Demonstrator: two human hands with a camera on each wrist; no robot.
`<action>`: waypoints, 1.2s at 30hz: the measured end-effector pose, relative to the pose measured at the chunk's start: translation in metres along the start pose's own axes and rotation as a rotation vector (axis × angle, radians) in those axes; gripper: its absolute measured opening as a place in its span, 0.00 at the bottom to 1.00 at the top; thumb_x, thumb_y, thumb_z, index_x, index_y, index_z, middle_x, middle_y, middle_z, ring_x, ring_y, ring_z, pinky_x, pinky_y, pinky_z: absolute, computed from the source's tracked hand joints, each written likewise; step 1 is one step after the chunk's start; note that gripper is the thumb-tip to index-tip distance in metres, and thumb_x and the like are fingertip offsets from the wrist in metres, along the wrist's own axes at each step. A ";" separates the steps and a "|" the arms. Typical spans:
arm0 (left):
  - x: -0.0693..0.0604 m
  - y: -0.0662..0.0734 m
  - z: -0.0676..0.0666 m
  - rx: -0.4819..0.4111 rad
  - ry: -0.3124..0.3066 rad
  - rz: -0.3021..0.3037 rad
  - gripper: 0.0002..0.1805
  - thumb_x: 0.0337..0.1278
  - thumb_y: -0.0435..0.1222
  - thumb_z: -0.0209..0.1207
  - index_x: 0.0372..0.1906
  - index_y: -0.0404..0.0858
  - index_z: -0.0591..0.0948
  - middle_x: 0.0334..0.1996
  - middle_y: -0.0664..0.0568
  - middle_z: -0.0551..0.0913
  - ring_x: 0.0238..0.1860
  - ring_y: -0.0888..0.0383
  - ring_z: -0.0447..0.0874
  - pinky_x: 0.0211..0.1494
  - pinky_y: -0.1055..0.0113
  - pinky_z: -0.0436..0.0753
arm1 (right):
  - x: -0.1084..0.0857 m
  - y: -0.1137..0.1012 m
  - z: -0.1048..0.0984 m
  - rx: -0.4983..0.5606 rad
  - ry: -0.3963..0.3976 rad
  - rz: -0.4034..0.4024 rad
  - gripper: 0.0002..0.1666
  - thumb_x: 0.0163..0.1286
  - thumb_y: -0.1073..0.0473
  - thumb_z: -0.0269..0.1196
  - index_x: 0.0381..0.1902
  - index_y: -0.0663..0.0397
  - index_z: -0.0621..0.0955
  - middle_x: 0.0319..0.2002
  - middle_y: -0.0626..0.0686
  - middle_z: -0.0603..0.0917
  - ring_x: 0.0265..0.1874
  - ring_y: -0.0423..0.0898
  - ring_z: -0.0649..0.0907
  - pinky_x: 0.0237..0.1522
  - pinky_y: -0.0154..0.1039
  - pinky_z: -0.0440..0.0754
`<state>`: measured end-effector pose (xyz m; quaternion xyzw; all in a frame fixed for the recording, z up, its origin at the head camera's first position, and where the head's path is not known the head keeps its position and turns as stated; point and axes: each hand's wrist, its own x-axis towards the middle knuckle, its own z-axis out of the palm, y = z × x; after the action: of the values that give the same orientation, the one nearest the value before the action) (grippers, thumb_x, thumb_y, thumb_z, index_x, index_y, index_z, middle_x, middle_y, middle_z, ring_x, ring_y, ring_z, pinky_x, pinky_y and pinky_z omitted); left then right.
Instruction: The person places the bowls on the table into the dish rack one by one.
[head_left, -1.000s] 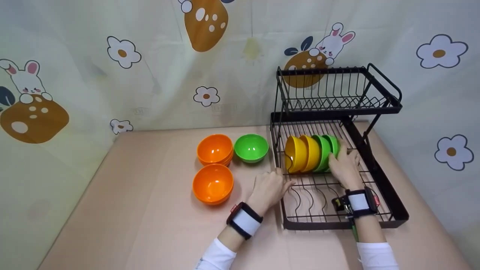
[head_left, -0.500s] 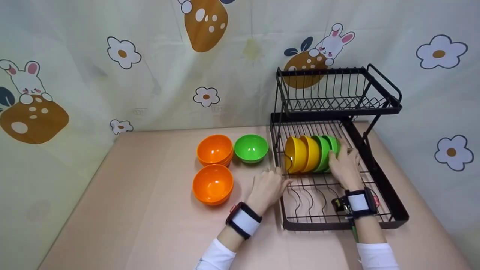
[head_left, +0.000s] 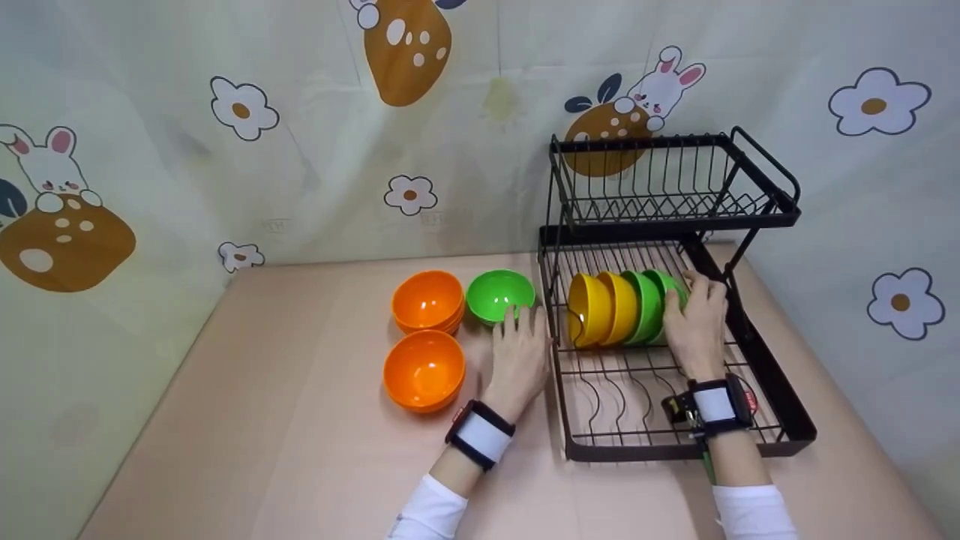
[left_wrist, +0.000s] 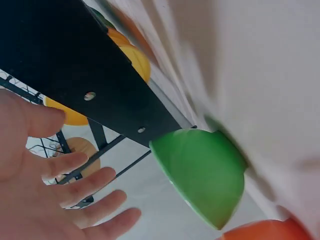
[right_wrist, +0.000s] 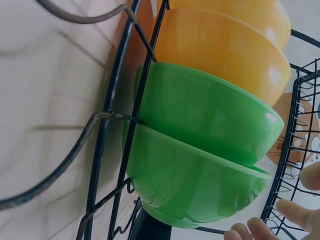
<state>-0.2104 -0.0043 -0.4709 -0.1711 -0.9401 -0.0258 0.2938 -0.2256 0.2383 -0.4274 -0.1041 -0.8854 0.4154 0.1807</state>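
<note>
My left hand (head_left: 517, 364) is over the table with its fingers straight and spread, just in front of a green bowl (head_left: 499, 291). In the left wrist view that bowl (left_wrist: 202, 170) stands apart from the fingers. Two yellow bowls (head_left: 589, 311) and two green bowls (head_left: 643, 307) stand on edge in a row on the lower tier of a black dish rack (head_left: 630, 452). Beside the row's right end is my right hand (head_left: 697, 326), fingers loose and holding nothing. The right wrist view shows a gap between its fingertips and the outermost green bowl (right_wrist: 195, 180).
Left of the green bowl sits a stack of orange bowls (head_left: 427, 300), with another orange bowl (head_left: 424, 371) in front. The rack's upper tier (head_left: 679, 221) overhangs the back of its lower tier. A printed cloth (head_left: 322, 165) hangs behind the table.
My left hand has left the rack's left edge, moved up and left toward the green bowl and straightened its fingers. My right hand has eased slightly off the outermost green bowl.
</note>
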 end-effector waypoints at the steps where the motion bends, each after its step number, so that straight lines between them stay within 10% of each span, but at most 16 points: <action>1: 0.000 -0.001 0.001 0.012 -0.002 -0.002 0.28 0.63 0.40 0.73 0.65 0.34 0.82 0.59 0.37 0.84 0.62 0.40 0.84 0.62 0.50 0.87 | 0.000 0.000 0.000 0.002 0.006 -0.007 0.30 0.86 0.60 0.52 0.78 0.70 0.67 0.72 0.76 0.63 0.73 0.73 0.66 0.72 0.71 0.70; 20: 0.000 -0.013 0.008 0.060 -0.402 -0.103 0.30 0.64 0.41 0.73 0.67 0.33 0.82 0.72 0.38 0.79 0.76 0.38 0.74 0.75 0.40 0.77 | 0.000 0.000 0.001 0.033 0.027 -0.083 0.27 0.86 0.63 0.52 0.73 0.76 0.69 0.66 0.76 0.71 0.67 0.72 0.70 0.71 0.68 0.70; 36: -0.003 -0.014 0.011 0.104 -0.160 0.021 0.15 0.52 0.33 0.78 0.45 0.34 0.90 0.45 0.48 0.87 0.49 0.49 0.87 0.64 0.47 0.85 | 0.001 0.002 0.001 0.024 0.016 -0.097 0.26 0.87 0.62 0.50 0.73 0.76 0.69 0.63 0.76 0.73 0.65 0.72 0.71 0.69 0.68 0.71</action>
<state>-0.2189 -0.0162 -0.4808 -0.1672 -0.9587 0.0399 0.2265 -0.2265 0.2388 -0.4294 -0.0621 -0.8830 0.4157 0.2089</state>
